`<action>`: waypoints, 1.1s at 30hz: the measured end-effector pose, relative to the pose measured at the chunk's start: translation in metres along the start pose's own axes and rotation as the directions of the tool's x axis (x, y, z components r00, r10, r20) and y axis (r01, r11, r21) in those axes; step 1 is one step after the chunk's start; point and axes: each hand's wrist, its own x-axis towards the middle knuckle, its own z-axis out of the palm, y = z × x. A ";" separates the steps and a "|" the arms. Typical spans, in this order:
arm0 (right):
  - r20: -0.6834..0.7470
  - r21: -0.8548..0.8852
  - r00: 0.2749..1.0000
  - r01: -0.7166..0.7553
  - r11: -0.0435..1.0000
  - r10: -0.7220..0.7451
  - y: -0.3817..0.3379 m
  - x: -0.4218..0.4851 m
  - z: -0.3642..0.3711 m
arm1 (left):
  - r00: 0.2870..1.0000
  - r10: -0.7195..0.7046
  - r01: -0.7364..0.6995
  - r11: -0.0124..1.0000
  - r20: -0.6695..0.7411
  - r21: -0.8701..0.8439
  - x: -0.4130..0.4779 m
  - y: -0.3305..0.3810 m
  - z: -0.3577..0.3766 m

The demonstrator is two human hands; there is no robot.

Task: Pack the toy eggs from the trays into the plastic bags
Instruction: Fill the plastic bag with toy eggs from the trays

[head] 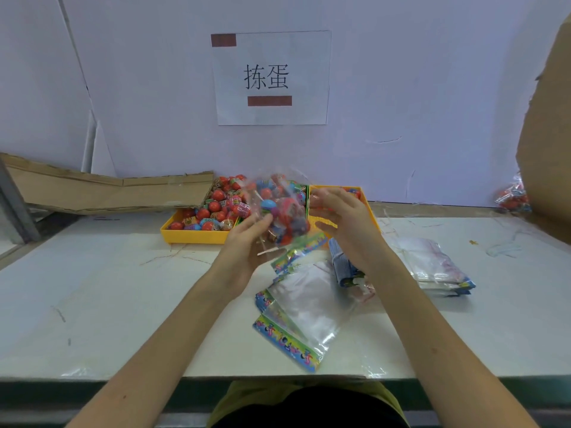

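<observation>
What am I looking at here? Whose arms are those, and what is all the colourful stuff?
There is one picture, taken by a camera worn on a person's head, so you see their own two arms reaching forward. The left hand and right hand together hold up a clear bag of toy eggs; it looks blurry. Behind it on the table sit yellow trays, the left one full of red and blue eggs. In front lie empty plastic bags with bright edges, and another stack lies to the right. A paper sign hangs on the wall.
</observation>
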 end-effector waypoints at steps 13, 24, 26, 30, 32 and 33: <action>-0.013 -0.190 0.991 0.126 0.974 -0.131 0.008 -0.002 0.009 | 0.995 0.039 -0.075 0.912 -0.095 -0.404 0.004 0.003 0.000; 0.008 -0.303 0.985 0.164 0.939 -0.170 0.009 -0.004 0.013 | 0.989 0.066 -0.099 0.961 -0.134 -0.259 0.005 0.001 -0.001; -0.001 -0.351 0.985 0.159 0.923 -0.170 0.009 -0.004 0.012 | 0.990 0.063 -0.095 0.960 -0.130 -0.262 0.005 0.000 -0.001; 0.007 -0.374 0.994 0.107 0.921 -0.113 0.009 -0.002 0.010 | 0.990 0.061 -0.094 0.960 -0.128 -0.266 0.006 0.000 0.001; 0.005 -0.369 0.997 0.075 0.926 -0.079 0.009 -0.002 0.012 | 0.989 0.057 -0.091 0.961 -0.137 -0.260 0.006 -0.001 0.001; 0.002 -0.370 0.998 0.058 0.927 -0.062 0.010 -0.001 0.013 | 0.989 0.051 -0.086 0.962 -0.141 -0.258 0.007 -0.002 0.001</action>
